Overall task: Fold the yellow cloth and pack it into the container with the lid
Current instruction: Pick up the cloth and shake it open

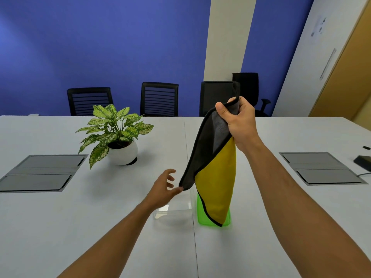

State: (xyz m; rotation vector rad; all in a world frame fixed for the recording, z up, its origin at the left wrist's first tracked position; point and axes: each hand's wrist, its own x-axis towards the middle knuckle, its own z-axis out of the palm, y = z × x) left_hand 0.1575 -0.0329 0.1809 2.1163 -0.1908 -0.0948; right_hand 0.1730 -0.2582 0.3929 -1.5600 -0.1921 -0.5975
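My right hand [240, 122] is raised above the table and grips one corner of the yellow cloth [218, 183], which hangs down showing a grey back side and a black edge. My left hand [163, 188] is lower, fingers spread, its fingertips just at the cloth's dangling grey corner; a grip is not visible. Under the cloth on the table lies a green lid [200, 215], partly hidden by it. A clear plastic container [174, 211] sits beside the lid, below my left hand.
A potted plant [118, 137] in a white pot stands at the left. Grey cable hatches [40, 172] [323, 167] are set into the white table [100, 227]. A black device [364, 160] lies at the far right. Black chairs [159, 99] line the far edge.
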